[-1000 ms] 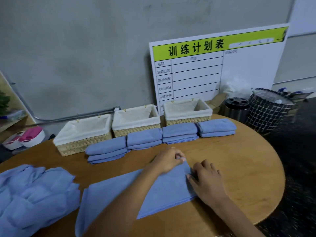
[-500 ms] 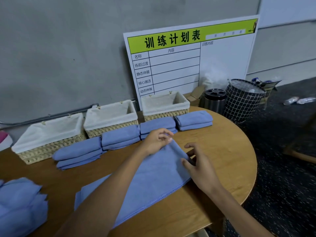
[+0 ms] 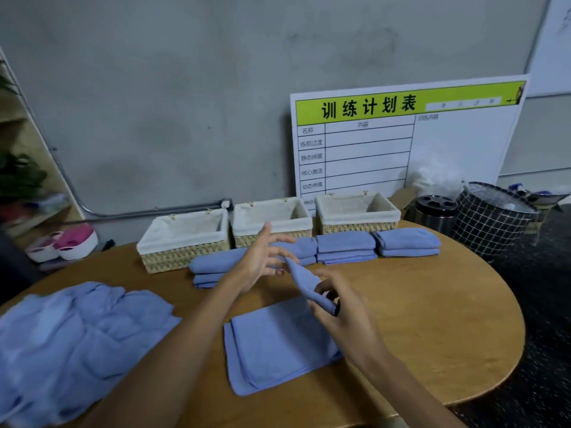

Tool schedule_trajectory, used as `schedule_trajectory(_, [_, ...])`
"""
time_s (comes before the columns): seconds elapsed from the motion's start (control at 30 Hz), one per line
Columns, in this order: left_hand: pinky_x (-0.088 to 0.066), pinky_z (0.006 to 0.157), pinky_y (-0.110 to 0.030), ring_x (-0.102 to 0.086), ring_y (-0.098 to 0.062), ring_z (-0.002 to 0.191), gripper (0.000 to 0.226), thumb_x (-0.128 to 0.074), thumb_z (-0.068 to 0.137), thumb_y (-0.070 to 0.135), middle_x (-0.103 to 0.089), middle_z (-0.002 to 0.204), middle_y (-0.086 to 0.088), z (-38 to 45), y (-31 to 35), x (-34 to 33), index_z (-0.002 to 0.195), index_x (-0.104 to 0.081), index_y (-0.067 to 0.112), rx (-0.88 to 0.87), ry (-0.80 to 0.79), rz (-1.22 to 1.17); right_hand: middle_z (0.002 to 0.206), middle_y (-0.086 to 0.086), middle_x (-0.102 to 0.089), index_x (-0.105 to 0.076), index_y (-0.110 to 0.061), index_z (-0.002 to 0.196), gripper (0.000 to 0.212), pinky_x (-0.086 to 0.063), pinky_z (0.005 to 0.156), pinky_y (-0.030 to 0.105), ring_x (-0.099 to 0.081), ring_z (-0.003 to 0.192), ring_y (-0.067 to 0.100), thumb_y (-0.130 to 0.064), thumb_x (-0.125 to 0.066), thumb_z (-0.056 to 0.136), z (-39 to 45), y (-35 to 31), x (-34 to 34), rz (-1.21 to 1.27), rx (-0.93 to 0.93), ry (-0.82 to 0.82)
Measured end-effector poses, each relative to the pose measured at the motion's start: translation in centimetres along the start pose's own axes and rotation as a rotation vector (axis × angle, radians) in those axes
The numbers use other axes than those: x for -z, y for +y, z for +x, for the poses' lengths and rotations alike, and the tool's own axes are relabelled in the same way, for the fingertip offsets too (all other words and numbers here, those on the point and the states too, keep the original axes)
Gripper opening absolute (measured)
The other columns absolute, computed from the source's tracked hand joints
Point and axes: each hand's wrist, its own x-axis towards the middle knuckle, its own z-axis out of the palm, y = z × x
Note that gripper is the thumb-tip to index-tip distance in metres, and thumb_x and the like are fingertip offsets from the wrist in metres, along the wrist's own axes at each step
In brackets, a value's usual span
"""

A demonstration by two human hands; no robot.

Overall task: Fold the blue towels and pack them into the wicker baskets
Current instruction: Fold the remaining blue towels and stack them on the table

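Mid-fold: right hand [image 3: 343, 316] pinched the towel [image 3: 278, 344] corner, lifted above the surface [image 3: 432, 319]; left hand [image 3: 262, 257] open. Four folded stacks [image 3: 346, 247] lay before three unfilled baskets [image 3: 185, 239]; an unfolded pile [image 3: 77, 335] remained.

Grey concrete wall [image 3: 154, 88], round wooden table [image 3: 432, 319], dark speckled floor [image 3: 550, 319].

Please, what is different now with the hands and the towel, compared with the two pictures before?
Both hands have lifted off the table. The right hand now pinches a corner of the towel being folded and has raised it, pulling toward the person. The left hand has let go and hovers open. The three empty wicker baskets, the folded stacks and the unfolded pile stayed put.
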Motion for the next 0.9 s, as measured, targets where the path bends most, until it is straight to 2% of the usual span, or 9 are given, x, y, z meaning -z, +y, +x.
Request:
schedule_trajectory(0.1, [-0.044, 0.058, -0.028, -0.057, -0.018, 0.059, 0.074, -0.016, 0.101, 0.065, -0.071, 0.083, -0.015, -2.5, 0.2, 2.9, 0.115, -0.066, 0.012, -0.016, 0.033, 0.003, 0.089, -0.008, -0.062, -0.049, -0.044, 0.127, 0.05, -0.051, 0.065, 0.037, -0.059, 0.076, 0.012, -0.018, -0.069, 0.09, 0.1, -1.9, -2.7, -0.037, 0.052, -0.063])
schedule_trajectory(0.2, [-0.044, 0.058, -0.027, -0.057, -0.014, 0.056, 0.074, -0.014, 0.1, 0.064, -0.071, 0.082, -0.013, -4.8, -0.5, 5.3, 0.112, -0.067, 0.013, -0.014, 0.08, 0.06, 0.094, -0.016, -0.06, -0.05, -0.038, 0.131, 0.047, -0.049, 0.067, 0.029, -0.057, 0.08, 0.005, -0.018, -0.065, 0.091, -0.1, -3.3, -5.2, -0.089, 0.091, -0.137])
schedule_trajectory(0.4, [-0.041, 0.061, -0.027, -0.049, -0.016, 0.059, 0.066, -0.02, 0.104, 0.057, -0.075, 0.081, -0.009, -7.8, -5.1, 8.5, 0.108, -0.07, 0.015, 0.053, 0.154, 0.184, 0.103, -0.013, -0.06, -0.047, -0.035, 0.13, 0.039, -0.046, 0.069, 0.032, -0.056, 0.091, 0.01, -0.031, -0.056, 0.093, -1.9, -3.8, -9.0, -0.225, 0.16, -0.324])
schedule_trajectory(0.5, [-0.043, 0.074, -0.029, -0.063, -0.008, 0.073, 0.048, -0.03, 0.108, 0.043, -0.076, 0.087, -0.006, -8.8, -7.3, 8.2, 0.106, -0.07, 0.016, 0.058, 0.183, 0.354, 0.104, -0.014, -0.057, -0.05, -0.036, 0.119, 0.038, -0.037, 0.071, 0.027, -0.05, 0.094, 0.01, -0.061, -0.051, 0.09, -3.0, -3.8, -9.9, -0.347, 0.202, -0.408])
schedule_trajectory(0.6, [-0.045, 0.085, -0.027, -0.068, -0.005, 0.08, 0.027, -0.049, 0.106, 0.026, -0.075, 0.084, -0.003, -8.7, -8.6, 7.8, 0.098, -0.072, 0.014, -0.05, 0.204, 0.448, 0.097, -0.014, -0.057, -0.056, -0.036, 0.107, 0.061, -0.041, 0.074, 0.029, -0.05, 0.091, 0.006, -0.084, -0.025, 0.086, -3.1, -4.1, -9.5, -0.323, 0.181, -0.401])
schedule_trajectory(0.7, [-0.05, 0.079, -0.021, -0.066, 0.002, 0.079, 0.012, -0.06, 0.099, 0.024, -0.073, 0.085, 0.007, -8.1, -8.7, 6.5, 0.097, -0.072, 0.023, -0.148, 0.29, 0.581, 0.093, -0.015, -0.062, -0.059, -0.033, 0.099, 0.048, -0.046, 0.073, 0.03, -0.056, 0.087, 0.002, -0.071, -0.03, 0.093, -1.6, -2.9, -8.9, -0.212, 0.063, -0.194])
schedule_trajectory(0.77, [-0.047, 0.073, -0.017, -0.061, 0.007, 0.078, 0.011, -0.06, 0.098, 0.023, -0.069, 0.088, 0.013, -7.8, -8.4, 4.8, 0.103, -0.07, 0.025, -0.21, 0.322, 0.636, 0.091, -0.014, -0.062, -0.061, -0.031, 0.095, 0.036, -0.044, 0.065, 0.03, -0.057, 0.081, 0.006, -0.055, -0.034, 0.095, -0.1, -1.4, -8.6, -0.301, 0.033, -0.073])
schedule_trajectory(0.83, [-0.047, 0.077, -0.021, -0.058, 0.006, 0.085, 0.014, -0.058, 0.099, 0.028, -0.065, 0.096, 0.016, -7.7, -9.1, 3.1, 0.11, -0.066, 0.029, -0.23, 0.304, 0.77, 0.094, -0.008, -0.061, -0.062, -0.027, 0.097, 0.035, -0.039, 0.063, 0.031, -0.059, 0.081, 0.016, -0.046, -0.033, 0.094, 0.7, 0.4, -8.3, -0.502, 0.062, -0.085])
schedule_trajectory(0.9, [-0.042, 0.089, -0.032, -0.052, -0.003, 0.102, 0.019, -0.051, 0.102, 0.039, -0.058, 0.109, 0.016, -7.5, -10.7, 2.3, 0.117, -0.06, 0.035, -0.211, 0.293, 0.986, 0.102, -0.003, -0.058, -0.063, -0.026, 0.102, 0.033, -0.04, 0.069, 0.034, -0.058, 0.09, 0.023, -0.043, -0.035, 0.096, 0.8, 2.4, -7.9, -0.646, 0.013, -0.166])
